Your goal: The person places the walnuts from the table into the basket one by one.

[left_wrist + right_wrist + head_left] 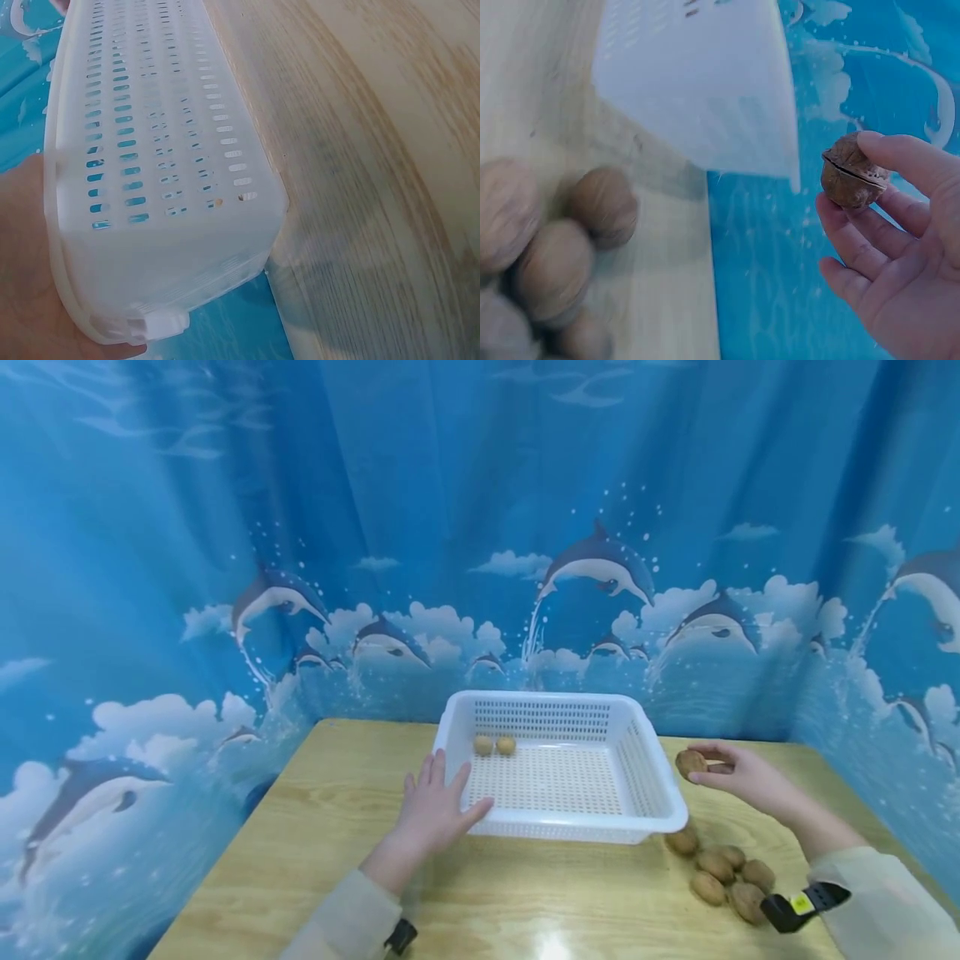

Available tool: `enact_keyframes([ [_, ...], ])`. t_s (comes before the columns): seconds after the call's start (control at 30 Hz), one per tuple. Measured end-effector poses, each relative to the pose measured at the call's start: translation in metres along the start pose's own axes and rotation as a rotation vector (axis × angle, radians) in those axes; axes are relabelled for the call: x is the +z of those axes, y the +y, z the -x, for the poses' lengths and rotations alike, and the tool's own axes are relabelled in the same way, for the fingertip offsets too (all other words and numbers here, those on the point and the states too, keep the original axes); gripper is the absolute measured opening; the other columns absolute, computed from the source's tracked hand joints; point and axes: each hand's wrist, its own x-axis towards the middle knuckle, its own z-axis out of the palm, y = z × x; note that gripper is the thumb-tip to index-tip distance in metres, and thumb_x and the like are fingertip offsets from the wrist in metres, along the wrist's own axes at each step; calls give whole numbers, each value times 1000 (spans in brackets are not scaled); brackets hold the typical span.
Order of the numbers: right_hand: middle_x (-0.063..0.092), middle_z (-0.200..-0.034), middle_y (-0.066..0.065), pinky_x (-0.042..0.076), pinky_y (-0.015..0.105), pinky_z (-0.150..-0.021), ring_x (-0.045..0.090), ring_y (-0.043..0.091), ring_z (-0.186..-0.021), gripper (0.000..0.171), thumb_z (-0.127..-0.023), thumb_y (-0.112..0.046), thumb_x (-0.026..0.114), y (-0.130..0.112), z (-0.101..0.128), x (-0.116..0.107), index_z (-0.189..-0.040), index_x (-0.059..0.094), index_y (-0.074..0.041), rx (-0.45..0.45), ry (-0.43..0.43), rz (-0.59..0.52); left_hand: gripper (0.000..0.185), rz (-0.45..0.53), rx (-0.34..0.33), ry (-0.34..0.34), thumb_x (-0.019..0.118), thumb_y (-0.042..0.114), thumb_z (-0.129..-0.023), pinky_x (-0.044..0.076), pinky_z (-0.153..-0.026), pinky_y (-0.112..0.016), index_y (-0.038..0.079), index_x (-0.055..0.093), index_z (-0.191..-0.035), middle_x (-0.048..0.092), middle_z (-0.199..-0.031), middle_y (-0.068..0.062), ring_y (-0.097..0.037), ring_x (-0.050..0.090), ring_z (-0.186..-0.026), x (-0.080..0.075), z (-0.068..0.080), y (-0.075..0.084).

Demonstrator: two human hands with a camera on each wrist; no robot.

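Note:
In the head view a white plastic basket [555,827] with slotted walls stands on the wooden table, two walnuts [495,745] lying in its far left corner. My left hand [433,810] rests at the basket's left front rim, fingers spread and fairly straight. Just right of the basket, my right hand [738,775] pinches a walnut [691,765] between thumb and fingertips, held up above the table. The right wrist view shows this walnut [853,174] close, with a dark crack along its seam.
Several loose walnuts [723,870] lie on the table [337,860] near the right forearm, one close to the basket's right front corner. A blue curtain [450,527] printed with dolphins hangs behind the table and along both sides.

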Motion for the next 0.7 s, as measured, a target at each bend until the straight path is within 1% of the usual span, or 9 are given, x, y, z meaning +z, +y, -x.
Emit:
enact_keyframes([
  [0.17,42,-133,32,48,53,-83,48,47,-113,66,-90,-38,61,-17,-18,5,-135,40,6,-15,-31,-12,78,2,1,4,38,68,-87,6,-107,-62,17,35,-145,7,-153,-21,-40,3,-139,2,-1,0],
  [0.3,43,-132,31,49,51,-83,51,43,-111,67,-88,-39,63,-26,-32,13,-134,42,5,-20,-59,-33,79,4,3,7,37,70,-86,6,-107,-61,17,35,-145,7,-153,-22,-40,3,-139,3,-1,0],
  [0.53,43,-133,29,49,48,-85,51,41,-113,67,-88,-38,63,-38,-53,23,-136,41,4,-21,-92,-41,79,3,15,12,37,70,-86,9,-107,-62,16,37,-144,8,-153,-22,-41,5,-139,5,0,-1],
  [0.7,41,-136,27,47,49,-88,49,40,-116,67,-87,-40,63,-49,-68,30,-137,43,0,-10,-109,-52,78,14,18,24,39,68,-87,10,-107,-62,15,37,-144,9,-153,-23,-41,5,-139,4,-1,-3],
])
